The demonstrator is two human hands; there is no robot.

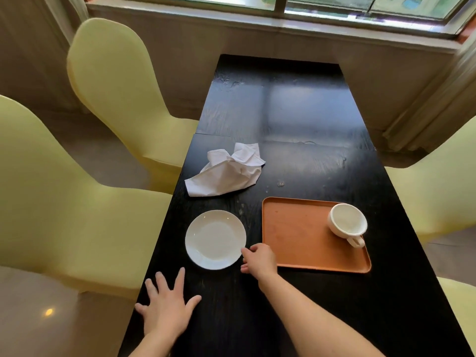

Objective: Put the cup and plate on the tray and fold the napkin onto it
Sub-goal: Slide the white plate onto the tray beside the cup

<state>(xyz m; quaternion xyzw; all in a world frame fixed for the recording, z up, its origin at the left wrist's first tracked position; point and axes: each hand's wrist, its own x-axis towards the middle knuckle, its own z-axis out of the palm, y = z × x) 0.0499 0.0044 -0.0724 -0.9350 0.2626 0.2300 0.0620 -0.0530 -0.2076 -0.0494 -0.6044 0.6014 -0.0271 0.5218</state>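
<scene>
Reaching in from the near edge, the right hand (258,260) has its fingertips on the right rim of the white plate (215,239), thumb and fingers curled around the edge in a light pinch; the plate looks flat on the table, cannot tell if it is lifted at all. Left hand (167,306) lies palm down on the black table (296,119) near the front left corner, fingers spread wide and empty, just below the plate and not touching it.

Head view, rest of layout: orange tray (304,238) sits to the right of the plate, just beside it, flat on the table. White cup (347,224) stands upright on the tray in its far right corner, handle pointing toward the camera, inside looks empty. White napkin (226,173) is crumpled and unfolded on the table beyond the plate, apart from both plate and tray. Pale yellow covered chairs (116,94) stand along the left side, more at the right edge. Window (334,6) runs across the far wall.
</scene>
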